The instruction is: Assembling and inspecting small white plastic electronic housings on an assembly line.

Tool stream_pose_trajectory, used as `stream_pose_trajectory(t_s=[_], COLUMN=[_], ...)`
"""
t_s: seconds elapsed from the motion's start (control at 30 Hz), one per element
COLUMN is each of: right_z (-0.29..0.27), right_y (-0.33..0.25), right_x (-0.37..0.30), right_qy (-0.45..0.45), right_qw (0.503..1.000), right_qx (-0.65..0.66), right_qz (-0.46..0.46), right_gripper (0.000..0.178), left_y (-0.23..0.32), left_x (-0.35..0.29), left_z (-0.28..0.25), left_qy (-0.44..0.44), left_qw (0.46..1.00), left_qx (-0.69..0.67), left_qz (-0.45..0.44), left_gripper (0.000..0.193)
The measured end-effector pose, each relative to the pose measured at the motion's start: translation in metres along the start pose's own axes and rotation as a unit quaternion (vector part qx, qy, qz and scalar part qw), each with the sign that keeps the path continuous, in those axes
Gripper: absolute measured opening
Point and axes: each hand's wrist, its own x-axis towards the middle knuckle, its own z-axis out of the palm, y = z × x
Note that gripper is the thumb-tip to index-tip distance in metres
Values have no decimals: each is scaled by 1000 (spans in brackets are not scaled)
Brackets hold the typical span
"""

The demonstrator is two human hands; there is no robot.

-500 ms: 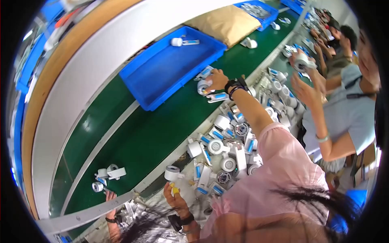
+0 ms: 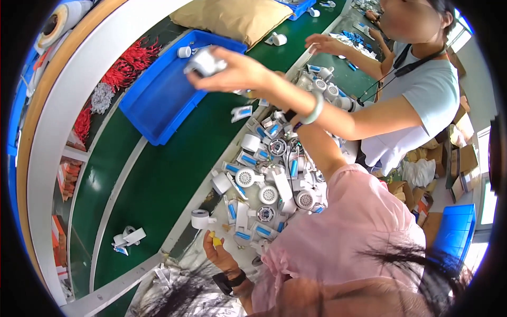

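My left hand (image 2: 222, 256) is at the lower middle, fingers half curled, with yellow covering at the fingertips. It is just below a white round housing with a short stem (image 2: 200, 218) and seems not to touch it. My right forearm (image 2: 319, 148) reaches up from the pink sleeve over a heap of white housings with round grilles (image 2: 268, 194) and blue-faced pieces. Behind a co-worker's arm, my right hand is hidden. The co-worker's hand (image 2: 237, 74) holds a blurred white round part (image 2: 203, 64) above a blue tray (image 2: 153, 132). A blue-faced white piece (image 2: 242, 113) lies on the belt nearby.
A green conveyor belt (image 2: 163, 179) runs diagonally, with a few white parts (image 2: 128, 238) at its near end. A brown sack (image 2: 227, 21) lies beyond the tray. Red bundled wires (image 2: 132, 61) sit on the far side. The co-worker (image 2: 417, 100) stands at my right.
The view has shifted. The co-worker has leaned in and brought a white part over the tray, covering my right hand. A third person's hand at the lower left is gone from view.
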Motion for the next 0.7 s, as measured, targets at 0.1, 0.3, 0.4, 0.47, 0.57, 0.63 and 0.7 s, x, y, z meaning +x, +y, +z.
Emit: stream_pose_trajectory(t_s=[0.1,0.3,0.4,0.47,0.57,0.63,0.7], right_z=[-60,-135,-167,-163,-145,-126,-109], right_y=[-18,-110,-148,-179,-202,-178,-161], right_x=[65,23,6,-23,-59,-58,-62], right_qy=[179,197,261,283,249,24,-201], right_qw=[876,920,855,853,882,848,684], right_qx=[-341,-77,-81,-37,35,349,610], right_qz=[-291,-330,-441,-438,-398,-398,-345], right_gripper=[63,56,52,56,55,43,33], left_y=[0,4,3,-4,-7,-11,-17], left_x=[-6,-19,-24,-28,-32,-39,-44], left_z=[0,1,-3,-5,-6,-3,-7], left_qy=[2,-15,-12,5,21,22,22], left_qw=[1000,999,999,999,999,999,999], left_qx=[6,23,40,39,41,35,36], left_qz=[-16,17,33,17,-6,-9,-3], left_gripper=[34,29,28,31,34,34,33])
